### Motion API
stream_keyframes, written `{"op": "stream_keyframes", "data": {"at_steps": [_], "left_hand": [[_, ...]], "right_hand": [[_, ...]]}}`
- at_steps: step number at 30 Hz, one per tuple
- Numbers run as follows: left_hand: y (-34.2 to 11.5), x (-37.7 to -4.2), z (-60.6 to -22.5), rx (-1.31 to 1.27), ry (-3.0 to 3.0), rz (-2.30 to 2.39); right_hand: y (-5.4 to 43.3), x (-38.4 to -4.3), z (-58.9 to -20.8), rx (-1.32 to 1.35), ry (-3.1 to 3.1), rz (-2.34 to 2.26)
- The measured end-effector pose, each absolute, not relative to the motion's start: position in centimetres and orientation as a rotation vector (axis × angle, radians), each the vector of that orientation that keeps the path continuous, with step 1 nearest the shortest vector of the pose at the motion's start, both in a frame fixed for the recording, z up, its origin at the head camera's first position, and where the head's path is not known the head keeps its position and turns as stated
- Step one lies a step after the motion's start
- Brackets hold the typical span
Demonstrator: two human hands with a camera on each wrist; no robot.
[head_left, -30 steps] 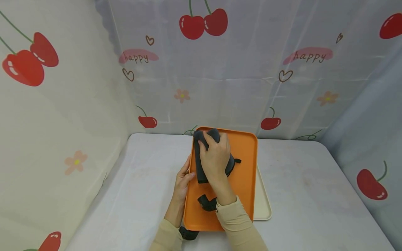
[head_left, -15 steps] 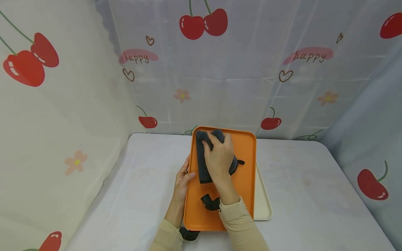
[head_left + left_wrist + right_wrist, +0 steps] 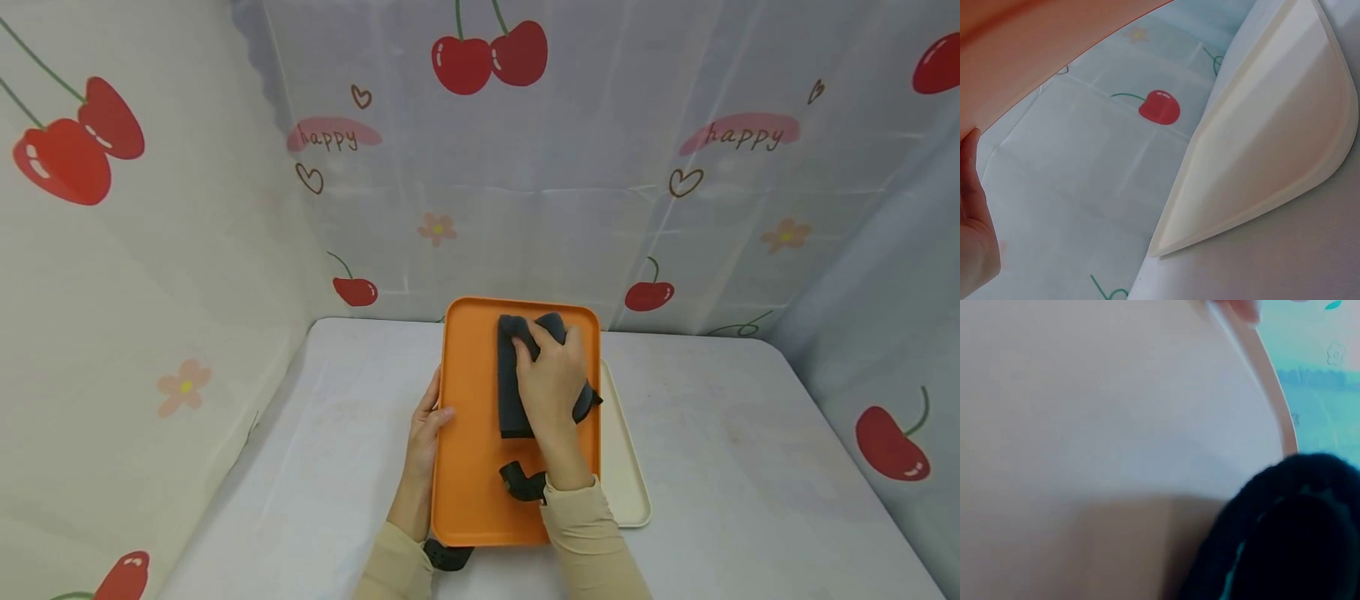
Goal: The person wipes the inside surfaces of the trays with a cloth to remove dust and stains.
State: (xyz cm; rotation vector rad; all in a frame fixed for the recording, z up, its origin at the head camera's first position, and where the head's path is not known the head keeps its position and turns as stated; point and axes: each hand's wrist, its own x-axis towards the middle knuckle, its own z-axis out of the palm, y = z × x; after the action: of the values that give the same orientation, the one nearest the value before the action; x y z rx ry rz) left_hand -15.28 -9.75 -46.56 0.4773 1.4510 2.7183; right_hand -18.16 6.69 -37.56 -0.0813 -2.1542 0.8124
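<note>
Grey cloth point(image 3: 512, 396); under right fingers point(image 3: 544, 337), pinched; on orange tray point(image 3: 472, 358); left fingers point(image 3: 429, 395) pinch tray's edge

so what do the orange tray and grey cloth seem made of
Orange tray: probably smooth, low-sheen plastic, given its even colour and rounded rim. Grey cloth: likely matte microfibre or fleece, from its soft folds; the exact fibre is unclear.

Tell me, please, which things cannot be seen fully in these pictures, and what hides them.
Head view: much of the cream tray, under the orange tray.
Head view: part of the grey cloth, behind the right hand.
Head view: part of the left hand, behind the orange tray.
Right wrist view: fingers, cut off by the top edge.
</note>
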Motion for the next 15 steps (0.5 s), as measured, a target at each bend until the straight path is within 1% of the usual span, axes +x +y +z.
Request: {"op": "stream_keyframes", "data": {"at_steps": [10, 15], "left_hand": [[-10.0, -15.5, -46.6, 0.52, 1.355, 2.744], [-10.3, -15.5, -46.4, 0.451, 1.352, 2.745]], "right_hand": [[9.4, -18.4, -38.2, -0.189, -2.144, 0.795], [10.9, -18.4, -38.3, -0.263, -2.147, 0.788]]}}
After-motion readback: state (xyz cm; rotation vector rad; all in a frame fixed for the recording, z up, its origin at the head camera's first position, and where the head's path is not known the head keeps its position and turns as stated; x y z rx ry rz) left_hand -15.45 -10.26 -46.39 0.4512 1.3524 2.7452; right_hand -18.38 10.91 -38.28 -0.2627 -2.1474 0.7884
